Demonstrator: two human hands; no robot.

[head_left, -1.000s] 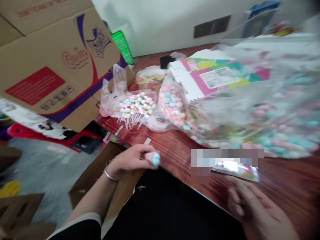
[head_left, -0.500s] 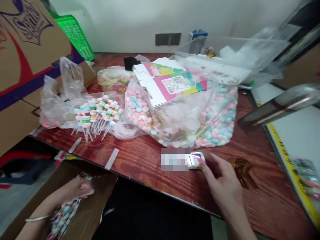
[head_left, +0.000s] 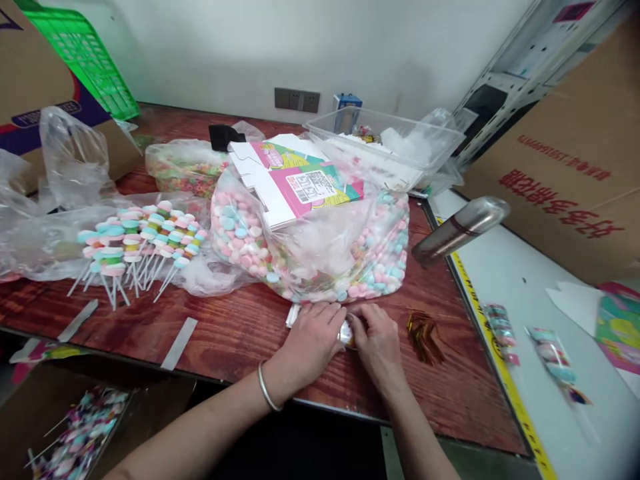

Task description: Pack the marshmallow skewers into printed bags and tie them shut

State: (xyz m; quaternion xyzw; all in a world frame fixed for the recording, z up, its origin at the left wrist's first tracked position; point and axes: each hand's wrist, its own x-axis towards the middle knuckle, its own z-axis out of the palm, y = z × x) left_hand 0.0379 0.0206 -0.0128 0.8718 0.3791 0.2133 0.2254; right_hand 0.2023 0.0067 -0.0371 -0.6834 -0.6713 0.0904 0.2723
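Both hands meet at the table's front edge, over a small stack of shiny printed plastic bags (head_left: 346, 333). My left hand (head_left: 311, 339), with a silver bangle on its wrist, covers most of the stack, its fingers bent and pressed together over it. My right hand (head_left: 376, 341) pinches the stack's right end between thumb and fingers. A white end of the stack shows left of my left hand; the rest is hidden beneath it. Just behind the hands sits a large clear bag of pastel candies (head_left: 240, 227). Gold twist ties (head_left: 425, 337) lie right of my right hand.
Candy skewers on white sticks (head_left: 145, 240) lie on plastic at the left. A carton (head_left: 150, 413) with wrapped candies is below the table's front left edge. Flattened printed boxes (head_left: 295, 183) top the candy bag. A steel flask (head_left: 460, 230) lies at the right, near wrapped skewers (head_left: 555, 357).
My left hand has come up out of the carton and onto the stack of bags beside my right hand. The view has turned to the right.
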